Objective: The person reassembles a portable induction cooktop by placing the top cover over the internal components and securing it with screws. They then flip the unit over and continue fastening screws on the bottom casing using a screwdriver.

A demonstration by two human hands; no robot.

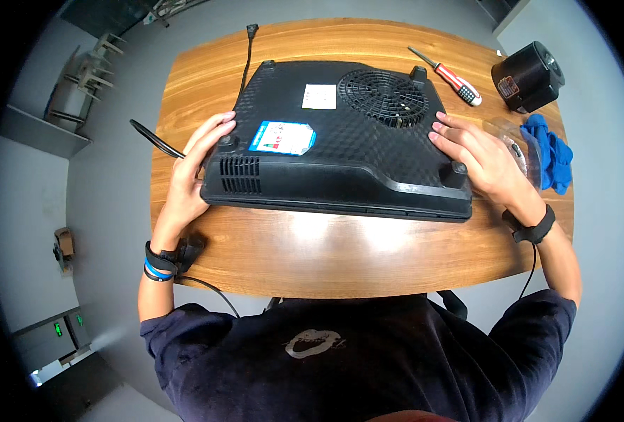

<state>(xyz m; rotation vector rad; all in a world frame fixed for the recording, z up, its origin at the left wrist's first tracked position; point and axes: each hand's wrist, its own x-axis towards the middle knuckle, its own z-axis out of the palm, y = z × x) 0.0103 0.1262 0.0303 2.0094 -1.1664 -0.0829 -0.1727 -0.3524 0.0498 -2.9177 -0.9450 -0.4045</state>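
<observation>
Your left hand (pixel 185 181) and right hand (pixel 489 160) clamp opposite ends of the appliance (pixel 351 151), underside up over the table (pixel 291 264); its long axis runs left to right between them, neither nearer.

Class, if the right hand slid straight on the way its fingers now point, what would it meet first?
Likely the round fan grille on the black appliance, just ahead of the right hand, though exact depth is unclear.
</observation>
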